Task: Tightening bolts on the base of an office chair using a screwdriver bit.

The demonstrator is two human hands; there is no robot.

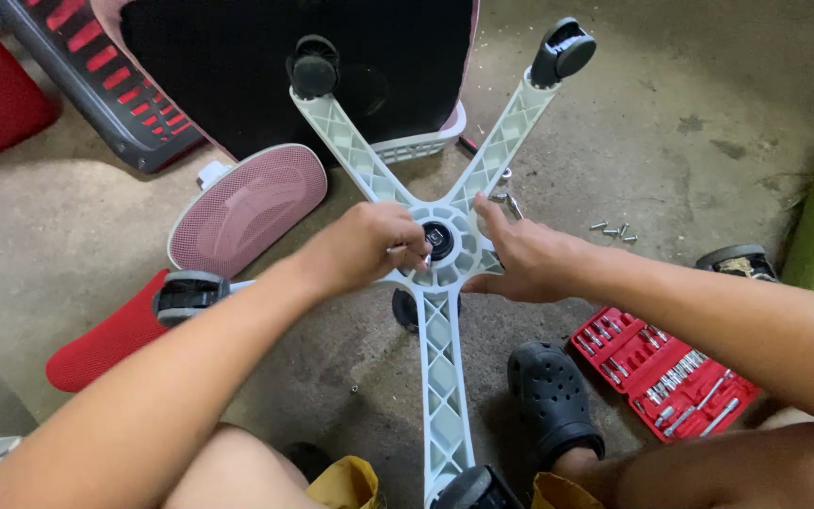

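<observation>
Head view: white star-shaped chair base (445,330) lies underside up on the concrete floor (690,85), black castors (562,47) on its arm ends. Left hand (365,247) rests on the hub (439,240), fingers curled narrow, seemingly pinching a small part that I cannot make out; right hand (520,259) lies flat against the hub's other side, fingers spread, gripping nothing. Near the right forearm: open red socket set (661,372), loose screws (612,229), black clog (554,396); pink mesh headrest (249,207) beyond the left hand.

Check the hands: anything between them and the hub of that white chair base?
Nothing visible. The left hand and right hand both rest directly on the chair base at its central hub, one on each side.
</observation>
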